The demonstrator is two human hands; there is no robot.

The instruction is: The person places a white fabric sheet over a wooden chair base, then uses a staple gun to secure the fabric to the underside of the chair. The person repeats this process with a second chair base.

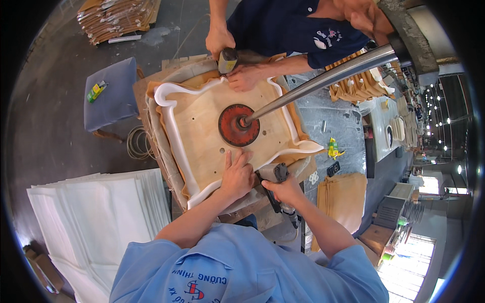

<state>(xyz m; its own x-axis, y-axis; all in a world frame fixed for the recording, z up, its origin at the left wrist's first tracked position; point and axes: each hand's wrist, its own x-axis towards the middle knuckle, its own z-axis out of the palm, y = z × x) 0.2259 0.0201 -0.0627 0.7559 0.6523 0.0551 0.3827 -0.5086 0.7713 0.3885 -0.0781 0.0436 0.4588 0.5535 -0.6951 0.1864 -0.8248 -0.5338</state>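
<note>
My left hand (238, 175) lies on the near part of a plywood seat panel (194, 146), its fingers stretched out. My right hand (286, 191) is wrapped round a black and grey pneumatic staple gun (274, 173), whose nose is at the panel's near edge. White foam (174, 126) and tan fabric (302, 121) stick up round the panel. A red round press plate (237, 132) on a steel rod (323, 76) bears on the panel's middle. Across from me, a co-worker's hand (219, 40) grips another staple gun (228, 59) at the far edge; their other hand (243, 78) rests beside it.
White foam sheets (96, 217) are stacked at the left, below a blue padded seat (110, 96) with a small yellow-green box (96, 92). Folded tan covers (341, 202) lie at the right, near a black phone-like object (333, 168). A coiled hose (137, 143) is on the floor.
</note>
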